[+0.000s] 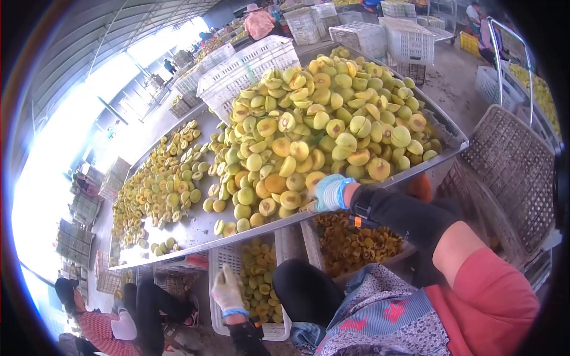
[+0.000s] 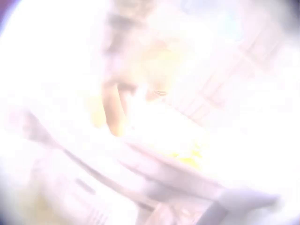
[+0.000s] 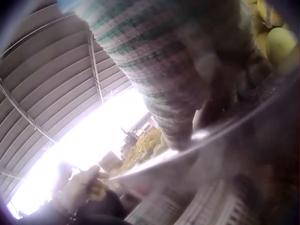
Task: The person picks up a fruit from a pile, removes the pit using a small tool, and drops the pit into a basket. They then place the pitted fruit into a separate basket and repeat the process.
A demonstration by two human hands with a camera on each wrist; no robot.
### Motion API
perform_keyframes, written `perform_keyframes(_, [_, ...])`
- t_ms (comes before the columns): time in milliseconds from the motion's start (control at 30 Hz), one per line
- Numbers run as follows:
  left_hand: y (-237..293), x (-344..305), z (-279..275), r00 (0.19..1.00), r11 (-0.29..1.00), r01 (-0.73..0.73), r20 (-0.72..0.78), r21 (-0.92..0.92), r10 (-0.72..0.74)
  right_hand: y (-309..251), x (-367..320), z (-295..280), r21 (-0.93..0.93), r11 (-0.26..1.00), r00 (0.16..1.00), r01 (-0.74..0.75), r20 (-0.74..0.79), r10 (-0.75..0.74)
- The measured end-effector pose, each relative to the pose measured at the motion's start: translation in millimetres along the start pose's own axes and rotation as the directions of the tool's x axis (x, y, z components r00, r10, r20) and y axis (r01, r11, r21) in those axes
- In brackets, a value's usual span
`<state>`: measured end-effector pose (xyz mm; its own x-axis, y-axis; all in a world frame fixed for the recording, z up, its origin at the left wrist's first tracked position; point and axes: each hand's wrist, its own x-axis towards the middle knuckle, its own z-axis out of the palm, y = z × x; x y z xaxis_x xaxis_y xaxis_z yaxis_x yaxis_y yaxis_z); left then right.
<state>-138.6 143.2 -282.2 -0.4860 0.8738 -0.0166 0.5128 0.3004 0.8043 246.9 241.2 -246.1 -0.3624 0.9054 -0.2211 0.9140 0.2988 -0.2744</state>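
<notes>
In the head view the left hand (image 1: 228, 288), in a pale glove, is above a white crate (image 1: 217, 261) of green-yellow fruit halves (image 1: 260, 282). The right wrist view shows this left hand (image 3: 82, 187) with bent fingers around a small yellowish fruit piece (image 3: 97, 191). The right hand (image 1: 331, 193), in a light blue glove, is at the near rim of the metal table (image 1: 178, 252), beside heaped fruit halves (image 1: 320, 118). Its striped glove (image 3: 159, 70) fills the upper right wrist view; whether its fingers hold anything is hidden. Glare washes out the left wrist view.
Below the rim, a crate of brown-orange pieces (image 1: 356, 240) stands near the knees. An empty grey crate (image 1: 510, 172) leans at the right. On the table's far side is a white crate (image 1: 249, 68). A seated person (image 1: 107, 323) works at the lower left.
</notes>
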Motion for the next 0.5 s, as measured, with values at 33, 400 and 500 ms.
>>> perform_keyframes(33, [40, 5, 3, 0.995, 0.994, -0.096, 0.032, -0.054, 0.098, 2, -3, -1, 0.048, 0.999, 1.000, 0.008, -0.016, -0.007])
perform_keyframes(400, [205, 140, 217, 0.846, 0.744, -0.533, 0.275, 0.403, 0.457, 32, -72, 4, 0.635, 0.734, 0.867, 0.239, -0.479, 0.133])
perform_keyframes(500, [200, 160, 230, 0.823, 0.758, -0.566, 0.274, 0.324, 0.497, 38, -118, 4, 0.996, -0.044, 0.973, 0.079, -0.068, 0.222])
